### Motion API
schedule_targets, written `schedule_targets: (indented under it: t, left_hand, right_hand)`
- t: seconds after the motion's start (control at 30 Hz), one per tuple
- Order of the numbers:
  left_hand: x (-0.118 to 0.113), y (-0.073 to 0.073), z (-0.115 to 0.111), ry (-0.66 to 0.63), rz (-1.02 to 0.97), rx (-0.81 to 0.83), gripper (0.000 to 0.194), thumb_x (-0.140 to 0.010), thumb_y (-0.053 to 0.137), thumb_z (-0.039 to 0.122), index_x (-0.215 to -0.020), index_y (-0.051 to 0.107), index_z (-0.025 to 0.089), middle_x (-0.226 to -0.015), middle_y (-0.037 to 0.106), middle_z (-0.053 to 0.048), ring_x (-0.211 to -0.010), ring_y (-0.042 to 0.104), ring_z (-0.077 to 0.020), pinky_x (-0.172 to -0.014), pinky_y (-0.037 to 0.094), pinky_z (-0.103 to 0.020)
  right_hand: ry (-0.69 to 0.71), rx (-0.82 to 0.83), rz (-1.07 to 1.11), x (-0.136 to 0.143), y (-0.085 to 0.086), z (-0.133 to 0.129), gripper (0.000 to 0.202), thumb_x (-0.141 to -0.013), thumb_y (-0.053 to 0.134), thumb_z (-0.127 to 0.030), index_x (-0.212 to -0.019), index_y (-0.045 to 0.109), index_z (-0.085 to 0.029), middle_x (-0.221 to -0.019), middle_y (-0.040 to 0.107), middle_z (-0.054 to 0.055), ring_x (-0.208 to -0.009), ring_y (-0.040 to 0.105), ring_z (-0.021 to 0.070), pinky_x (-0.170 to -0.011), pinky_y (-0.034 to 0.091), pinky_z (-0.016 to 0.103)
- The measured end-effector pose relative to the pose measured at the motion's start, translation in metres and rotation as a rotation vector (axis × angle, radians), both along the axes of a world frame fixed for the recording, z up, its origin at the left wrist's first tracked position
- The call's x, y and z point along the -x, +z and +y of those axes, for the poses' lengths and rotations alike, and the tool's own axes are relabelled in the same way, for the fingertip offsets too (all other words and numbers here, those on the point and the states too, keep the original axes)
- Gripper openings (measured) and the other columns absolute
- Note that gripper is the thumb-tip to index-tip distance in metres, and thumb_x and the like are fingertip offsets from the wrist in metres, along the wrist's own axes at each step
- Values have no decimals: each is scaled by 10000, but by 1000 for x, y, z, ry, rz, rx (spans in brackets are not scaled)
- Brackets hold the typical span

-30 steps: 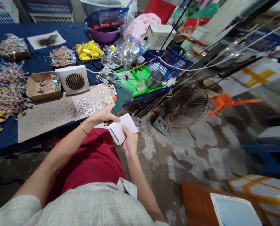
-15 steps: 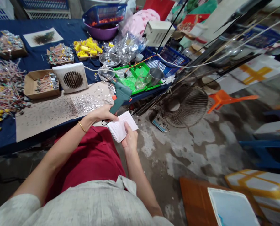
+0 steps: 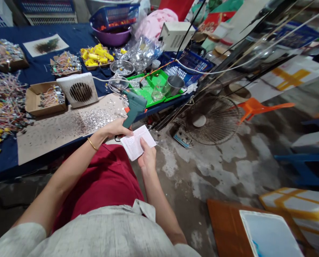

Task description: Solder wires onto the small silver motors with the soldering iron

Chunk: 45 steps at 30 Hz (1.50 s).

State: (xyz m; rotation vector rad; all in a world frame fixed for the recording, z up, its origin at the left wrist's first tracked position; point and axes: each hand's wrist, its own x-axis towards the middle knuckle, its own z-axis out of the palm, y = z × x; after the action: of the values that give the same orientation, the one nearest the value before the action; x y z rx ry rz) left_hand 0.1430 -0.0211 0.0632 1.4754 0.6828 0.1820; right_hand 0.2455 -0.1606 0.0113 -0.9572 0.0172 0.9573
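Observation:
A small white notebook (image 3: 134,145) with faint writing is held over my lap, between both hands. My left hand (image 3: 120,128) is closed on its upper left corner, with the thumb on the page. My right hand (image 3: 148,154) grips its right side, thumb on top and fingers underneath. Just above my left hand, a dark green glue gun (image 3: 134,107) stands at the table's edge, its handle partly behind that hand. Beside it lies a cardboard sheet (image 3: 41,137) scattered with small shiny pieces.
On the blue-clothed table are a small white fan (image 3: 81,90), a cardboard box (image 3: 32,98) of wired motors, yellow parts (image 3: 97,55) and a green tray (image 3: 148,96). A standing fan (image 3: 215,119), an orange stool (image 3: 252,107) and a brown board (image 3: 226,225) are to the right.
The notebook has tilted so that its page faces the camera more, and its stacked edge shows less. Both hands keep their hold. The view has shifted slightly.

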Motion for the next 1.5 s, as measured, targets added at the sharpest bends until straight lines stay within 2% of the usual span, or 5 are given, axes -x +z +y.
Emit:
schedule_targets:
  t: [0.23,0.67,1.13,1.27,1.5]
  left_hand:
    - [0,-4,1,-13,3,-24,220,-614,762,244,-695,584,143,-491,513,41,-410,426,-60,-388,306,-182]
    - [-3,3,0,-20,8,-94,261,-598,749,274,-730,568,141,-531,521,48,-450,448,-72,-424,331,-194]
    - [-7,10,8,-24,-22,-115,312,-588,764,292,-749,544,143,-549,522,53,-454,448,-67,-431,317,-190]
    - [-1,13,14,-63,17,-102,315,-655,745,345,-819,616,110,-516,515,44,-422,431,-70,-410,313,-194]
    - [30,25,21,72,46,-199,323,-706,743,362,-893,619,130,-610,573,26,-464,508,-84,-418,372,-186]
  right_hand:
    - [-14,-8,42,-1,1,0,433,-574,837,-157,-990,718,-142,-1007,768,67,-875,733,244,-877,589,443]
    - [-36,-2,29,-5,5,-1,374,-569,828,-151,-924,712,-149,-940,776,52,-840,733,232,-839,601,407]
    - [8,-18,-44,-14,5,2,421,-594,866,-252,-979,734,-147,-1023,767,71,-920,730,244,-919,571,413]
    - [3,8,-70,-21,5,3,424,-593,878,-265,-975,739,-143,-1037,764,74,-942,727,242,-938,564,399]
    - [-13,-15,-86,-44,10,11,423,-602,879,-267,-980,736,-140,-1023,767,77,-964,724,240,-963,552,391]
